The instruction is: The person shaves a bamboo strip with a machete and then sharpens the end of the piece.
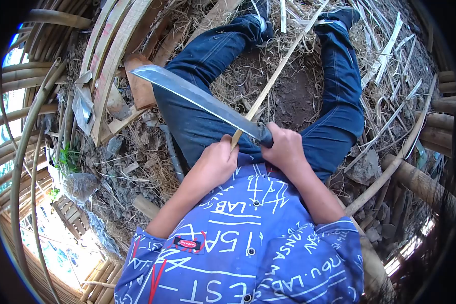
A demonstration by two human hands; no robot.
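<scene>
My left hand (219,161) is closed around the near end of a long, thin bamboo strip (274,76), which runs away from me between my legs toward the feet. In my right hand (286,147) is the dark handle of a machete (195,96). Its broad grey blade points to the far left, above my left thigh, and crosses the strip just beyond my left fingers. Both hands are close together in front of the blue shirt (223,243).
Pale shavings (385,55) and dry fibres litter the soil around my feet. Wide split bamboo pieces (111,61) lean at the upper left. Bamboo poles (30,126) form a frame at left, and a curved pole (390,172) lies at right beside stones (366,169).
</scene>
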